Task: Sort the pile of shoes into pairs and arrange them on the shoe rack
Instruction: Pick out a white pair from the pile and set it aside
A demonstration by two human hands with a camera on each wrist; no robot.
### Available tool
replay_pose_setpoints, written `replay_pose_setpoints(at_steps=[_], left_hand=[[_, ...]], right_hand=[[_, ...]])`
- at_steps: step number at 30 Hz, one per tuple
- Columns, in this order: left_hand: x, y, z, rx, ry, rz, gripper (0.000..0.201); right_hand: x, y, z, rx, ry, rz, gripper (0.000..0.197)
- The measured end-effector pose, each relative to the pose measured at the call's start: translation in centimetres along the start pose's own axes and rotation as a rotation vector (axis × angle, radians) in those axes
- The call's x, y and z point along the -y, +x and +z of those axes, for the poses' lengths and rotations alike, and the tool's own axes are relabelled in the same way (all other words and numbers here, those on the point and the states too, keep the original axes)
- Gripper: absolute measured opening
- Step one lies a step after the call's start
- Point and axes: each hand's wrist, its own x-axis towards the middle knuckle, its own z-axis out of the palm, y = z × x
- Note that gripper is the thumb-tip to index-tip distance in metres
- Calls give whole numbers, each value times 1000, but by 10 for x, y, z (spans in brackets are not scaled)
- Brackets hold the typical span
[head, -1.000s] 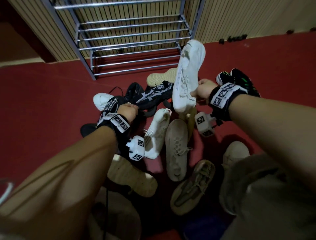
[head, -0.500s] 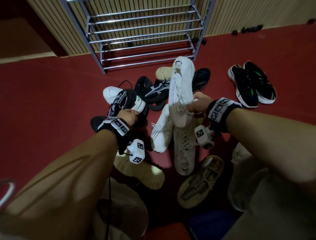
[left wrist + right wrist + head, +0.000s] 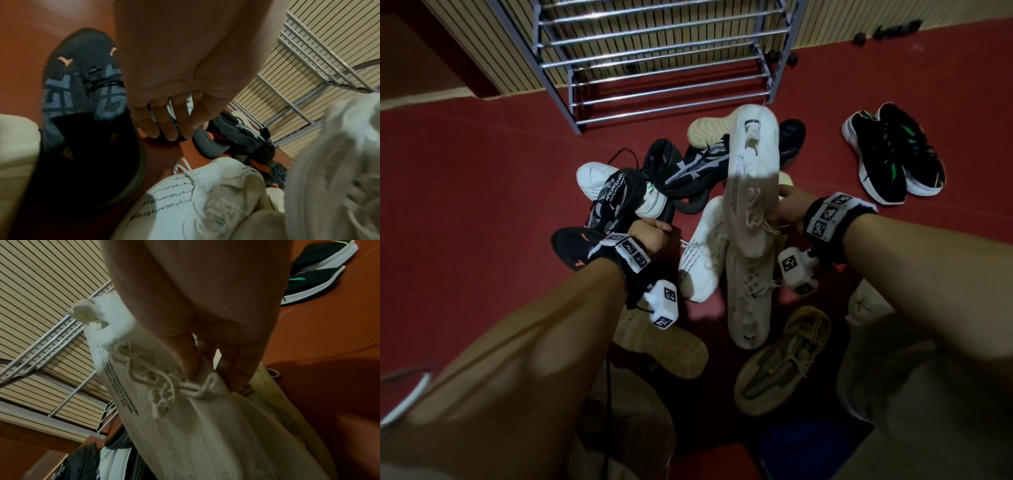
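Our right hand (image 3: 789, 209) was pinching a white knit sneaker (image 3: 751, 181) by the collar, thumb against fingers, holding it up off the floor over the pile (image 3: 688, 222). Our left hand (image 3: 164, 104) had its fingers straight, tips touching a dark shoe in the pile at 9 o'clock. The shoe rack (image 3: 664, 65) stood at 12 o'clock, and a black-and-green pair (image 3: 893, 154) lay together on the floor at 2 o'clock.
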Motion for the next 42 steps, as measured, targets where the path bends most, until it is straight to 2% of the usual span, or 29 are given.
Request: replay_pose_setpoints(at_steps=[1,2,3,4,6,9,11,12,14,16,17,20,24,27,29,34,37,42], left_hand=[[0,-3,-4,-118,96,69,20],[-7,-2,4,-296,72,-7,18],[-8,1,5,-521,96,30,24],[-7,3,7,-660,103,114,24],[3,6,12,-586,74,233,23],[-4,15,32,-658,111,138,18],[-11,23,51,-690,82,152,17],[-15,27,61,-681,14,160,15],[-22,37,78,-578,-70,103,19],[-32,46,96,-454,13,20,19],[-34,52,104,-424,84,-2,16],[-36,61,125,-459,229,-42,12],[-32,65,127,-474,337,-89,21],[-30,64,127,-375,438,-116,26],[-26,67,131,-360,551,-125,22],[-16,79,137,-408,593,-109,24],[-13,81,139,-410,623,-107,25],[-9,79,144,-439,576,-109,14]], right_hand=[[0,2,-1,-4,-1,-2,51],[1,3,-2,-11,-2,5,49],[2,6,-3,-18,-2,10,46],[4,8,-5,-27,-5,18,46],[8,16,-11,-39,7,12,48],[10,24,-21,-47,55,-5,43],[7,24,-28,-60,76,1,37],[4,21,-32,-64,45,2,37],[-6,17,-42,-68,-97,3,44],[-15,13,-53,-87,-226,12,45],[-19,13,-58,-107,-274,11,39],[-30,14,-72,-182,-331,44,22],[-46,17,-85,-174,-321,66,36],[-52,14,-90,-117,-229,81,45],[-52,12,-91,-85,-160,86,50],[-47,6,-88,-50,-2,87,56],[-46,7,-81,-53,-19,76,56],[-45,5,-77,-56,-79,102,38]])
